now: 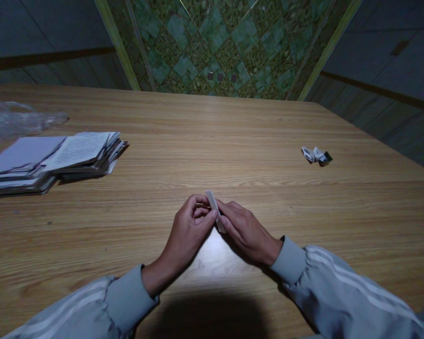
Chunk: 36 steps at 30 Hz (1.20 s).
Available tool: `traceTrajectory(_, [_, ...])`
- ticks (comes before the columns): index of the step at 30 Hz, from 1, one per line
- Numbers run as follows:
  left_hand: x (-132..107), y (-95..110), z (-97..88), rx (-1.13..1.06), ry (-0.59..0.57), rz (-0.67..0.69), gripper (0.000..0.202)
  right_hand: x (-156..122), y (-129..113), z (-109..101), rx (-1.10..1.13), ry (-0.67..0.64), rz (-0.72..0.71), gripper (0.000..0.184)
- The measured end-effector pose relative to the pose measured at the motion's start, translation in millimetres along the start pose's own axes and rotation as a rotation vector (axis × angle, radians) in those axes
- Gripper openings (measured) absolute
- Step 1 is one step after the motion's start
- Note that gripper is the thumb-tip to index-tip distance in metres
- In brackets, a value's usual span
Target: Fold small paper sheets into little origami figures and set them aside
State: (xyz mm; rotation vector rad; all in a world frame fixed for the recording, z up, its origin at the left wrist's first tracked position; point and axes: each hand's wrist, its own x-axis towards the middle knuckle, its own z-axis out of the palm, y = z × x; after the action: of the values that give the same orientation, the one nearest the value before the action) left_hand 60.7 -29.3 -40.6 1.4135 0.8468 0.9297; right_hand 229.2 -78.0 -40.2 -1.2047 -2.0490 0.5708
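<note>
A narrow folded strip of white paper stands on the wooden table between both hands. My left hand pinches it from the left with curled fingers. From the right, my right hand presses its closed fingers against the same strip. Both wrists rest on the table near its front edge. Grey sleeves with white stripes cover my arms.
A stack of printed paper sheets lies at the left. A clear crumpled plastic bag sits behind the stack. A small crumpled folded paper piece lies at the right. Green patterned floor tiles show beyond the far edge.
</note>
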Motion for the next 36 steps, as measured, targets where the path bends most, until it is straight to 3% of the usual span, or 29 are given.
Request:
traceTrajectory(18, [1.6, -6.1, -2.5, -0.031, -0.013, 0.002, 0.02, 0.1, 1.1, -0.8, 0.041, 0.013, 0.029, 0.043])
traceTrajectory(27, [-1.9, -2.0, 3.0, 0.01, 0.008, -0.045, 0.032, -1.4, 2.2, 6.0, -0.214, 0.062, 0.037, 0.056])
traceTrajectory(31, [-3.6, -6.3, 6.5, 0.152, 0.041, 0.073, 0.046, -0.9, -0.2, 6.8, -0.369, 0.079, 0.046, 0.062])
traceTrajectory(36, [-4.0, -5.6, 7.1, 0.293, 0.019, 0.187, 0.041, 0.0, -0.8, 7.6, -0.434, 0.121, 0.046, 0.061])
